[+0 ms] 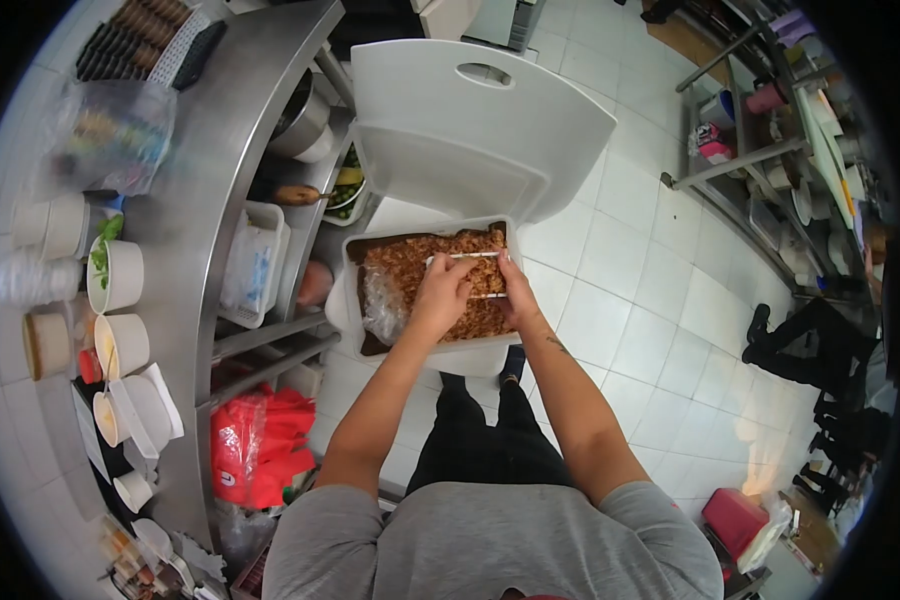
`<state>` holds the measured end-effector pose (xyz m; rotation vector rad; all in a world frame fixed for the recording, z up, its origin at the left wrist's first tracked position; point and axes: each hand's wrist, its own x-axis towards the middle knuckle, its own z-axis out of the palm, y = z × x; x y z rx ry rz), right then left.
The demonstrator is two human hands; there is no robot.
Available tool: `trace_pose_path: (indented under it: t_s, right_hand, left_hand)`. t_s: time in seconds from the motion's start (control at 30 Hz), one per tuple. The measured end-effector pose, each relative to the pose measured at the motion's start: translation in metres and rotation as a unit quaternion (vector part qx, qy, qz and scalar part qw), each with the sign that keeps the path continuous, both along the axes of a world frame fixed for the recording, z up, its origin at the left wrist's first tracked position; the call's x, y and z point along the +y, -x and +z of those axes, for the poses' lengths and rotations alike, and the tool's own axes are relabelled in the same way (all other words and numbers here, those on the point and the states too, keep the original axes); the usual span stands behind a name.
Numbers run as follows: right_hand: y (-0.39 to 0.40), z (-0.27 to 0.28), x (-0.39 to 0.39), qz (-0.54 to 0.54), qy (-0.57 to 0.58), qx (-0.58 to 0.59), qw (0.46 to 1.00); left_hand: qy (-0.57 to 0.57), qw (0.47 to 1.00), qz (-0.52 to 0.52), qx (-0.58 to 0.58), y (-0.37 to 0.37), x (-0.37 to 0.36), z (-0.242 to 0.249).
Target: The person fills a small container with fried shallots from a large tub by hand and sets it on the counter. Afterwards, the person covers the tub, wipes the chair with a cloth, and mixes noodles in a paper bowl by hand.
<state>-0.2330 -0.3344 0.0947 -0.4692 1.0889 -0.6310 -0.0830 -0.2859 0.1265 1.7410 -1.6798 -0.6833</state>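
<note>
A white plastic bin point(336, 300) in front of me holds a brown, crumbly food point(410, 255) on dark lining. Over its right side is a small rectangular tray with thin white edges point(488, 296), with the same brown crumbs showing inside those edges. My right hand point(516, 292) grips the tray's right end. Curled over its left end, my left hand point(446, 290) has its fingertips at the tray and crumbs. Whether those fingers also pinch crumbs is hidden. Crumpled clear plastic point(382, 305) lies on the crumbs at the bin's left.
A large pale lid point(470, 130) with a handle slot stands behind the bin. Along the left runs a steel counter point(195, 200) with white tubs point(120, 275); a red bag point(260, 440) sits below it. Metal shelving point(740, 150) and a person's dark-clothed legs point(810, 340) are at right.
</note>
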Motion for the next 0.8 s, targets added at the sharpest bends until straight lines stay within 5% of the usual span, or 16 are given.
trace_pose_path:
  t_s: [0.07, 0.2, 0.6, 0.8]
  right_hand:
    - [0.004, -0.026, -0.002, -0.012, 0.001, -0.050, 0.999]
    - [0.007, -0.031, -0.004, -0.008, -0.004, -0.064, 0.998]
    - [0.011, -0.035, -0.002, 0.008, -0.007, -0.030, 1.000]
    - [0.004, -0.042, -0.001, -0.006, 0.025, -0.041, 0.999]
  left_hand:
    - [-0.043, 0.995, 0.023, 0.090, -0.006, 0.003, 0.010]
    - [-0.008, 0.997, -0.028, -0.069, -0.013, 0.007, 0.022]
    - [-0.020, 0.997, -0.035, -0.062, -0.019, 0.012, 0.000]
    - [0.062, 0.983, -0.037, -0.168, 0.020, -0.004, 0.003]
